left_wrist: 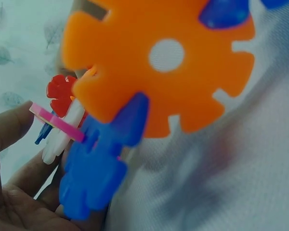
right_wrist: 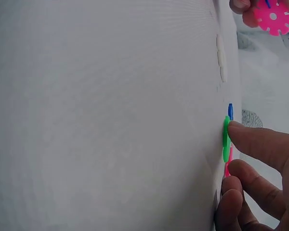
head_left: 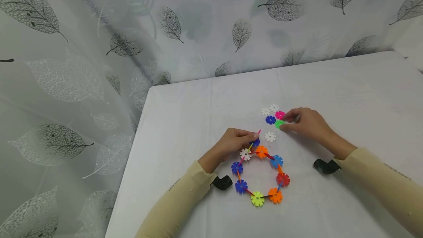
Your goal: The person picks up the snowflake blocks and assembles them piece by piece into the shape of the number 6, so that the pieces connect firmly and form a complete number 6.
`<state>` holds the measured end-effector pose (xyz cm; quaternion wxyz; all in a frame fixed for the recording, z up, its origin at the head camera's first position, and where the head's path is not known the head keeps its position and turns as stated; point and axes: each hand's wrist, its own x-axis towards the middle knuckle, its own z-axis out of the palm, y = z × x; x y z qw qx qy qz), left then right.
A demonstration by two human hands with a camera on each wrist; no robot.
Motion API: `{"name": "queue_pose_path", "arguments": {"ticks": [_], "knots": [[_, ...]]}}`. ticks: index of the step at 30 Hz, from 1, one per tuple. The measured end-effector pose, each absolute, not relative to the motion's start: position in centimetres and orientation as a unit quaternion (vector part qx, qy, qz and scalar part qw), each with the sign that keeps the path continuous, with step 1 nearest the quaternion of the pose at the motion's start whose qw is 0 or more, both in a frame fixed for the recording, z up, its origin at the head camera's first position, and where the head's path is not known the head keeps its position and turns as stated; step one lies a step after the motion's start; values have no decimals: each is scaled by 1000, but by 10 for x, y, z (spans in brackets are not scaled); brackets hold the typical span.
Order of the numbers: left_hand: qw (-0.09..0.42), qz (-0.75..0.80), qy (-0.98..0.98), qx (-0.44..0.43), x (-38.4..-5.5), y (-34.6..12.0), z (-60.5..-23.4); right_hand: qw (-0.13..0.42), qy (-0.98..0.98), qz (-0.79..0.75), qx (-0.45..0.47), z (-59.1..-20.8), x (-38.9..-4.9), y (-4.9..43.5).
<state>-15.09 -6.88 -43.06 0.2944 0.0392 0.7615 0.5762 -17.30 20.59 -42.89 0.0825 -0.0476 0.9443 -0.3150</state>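
Observation:
Plastic notched discs are linked into a ring on the table, including an orange disc (head_left: pixel 261 152) and a yellow-green disc (head_left: pixel 257 198). At the ring's far side my left hand (head_left: pixel 235 140) pinches a pink disc (left_wrist: pixel 58 122), which is slotted into a blue disc (left_wrist: pixel 94 168). The pink disc (right_wrist: pixel 273 17) faces the right wrist view. My right hand (head_left: pixel 307 122) has thumb and forefinger at opposite edges of a green disc (head_left: pixel 279 124). That green disc (right_wrist: pixel 226 139) stays close over the tabletop. Another pink disc (head_left: pixel 280 115) lies right beside the forefinger.
Near the green disc lie a loose blue disc (head_left: pixel 270 119) and two white discs (head_left: pixel 274 108). A single white disc (head_left: pixel 270 137) lies between the hands. Patterned leaf-print cloth (head_left: pixel 198 21) hangs behind the white-covered table (head_left: pixel 185 113) and along its left side.

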Motion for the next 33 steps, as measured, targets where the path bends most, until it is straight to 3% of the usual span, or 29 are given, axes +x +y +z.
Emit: {"name": "queue_pose_path", "arguments": {"ticks": [25, 33], "knots": [[305, 582, 753, 47, -149, -71, -427, 92, 921, -367, -91, -426, -169, 198], [312, 582, 749, 52, -150, -72, -428, 129, 879, -445, -113, -422, -167, 189]]}}
